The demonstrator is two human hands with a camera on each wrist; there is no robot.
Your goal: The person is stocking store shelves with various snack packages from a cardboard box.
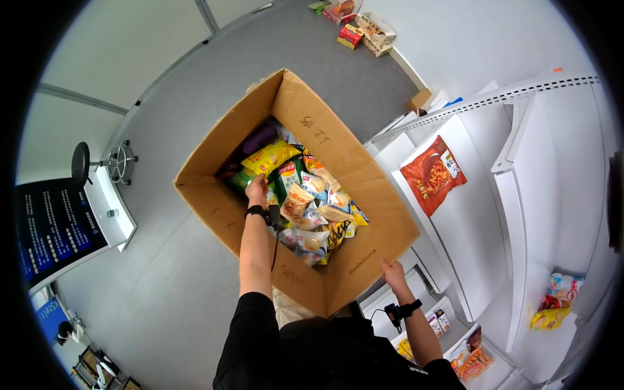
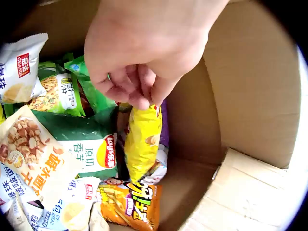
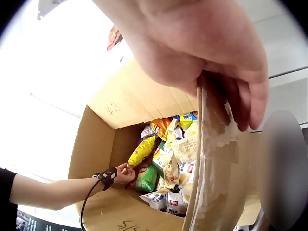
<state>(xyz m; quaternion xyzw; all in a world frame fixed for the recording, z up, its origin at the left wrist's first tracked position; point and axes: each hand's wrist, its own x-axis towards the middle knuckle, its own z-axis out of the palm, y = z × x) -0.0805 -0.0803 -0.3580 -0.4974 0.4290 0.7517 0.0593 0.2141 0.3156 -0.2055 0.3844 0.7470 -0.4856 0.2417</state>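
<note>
Inside a deep cardboard box (image 1: 344, 140) my left hand (image 1: 257, 190) pinches the end of a yellow chip bag (image 2: 144, 139) between thumb and fingers. Below and beside it lie a dark green Lay's bag (image 2: 91, 144), a beige snack bag (image 2: 36, 149), several white bread packets (image 2: 72, 207) and an orange snack bag (image 2: 137, 204). A purple bag (image 1: 259, 138) lies against the box's far left wall. My right hand (image 1: 394, 276) grips the box's near right edge, its thumb inside and its fingers over the outer face, as the right wrist view shows.
White shelving (image 1: 468, 214) stands on the right, with a red snack bag (image 1: 434, 174) on one shelf and more bags (image 1: 558, 300) farther right. Several cartons (image 1: 374, 32) sit on the floor at the back. A stool (image 1: 117, 161) and a dark screen (image 1: 58, 227) are at left.
</note>
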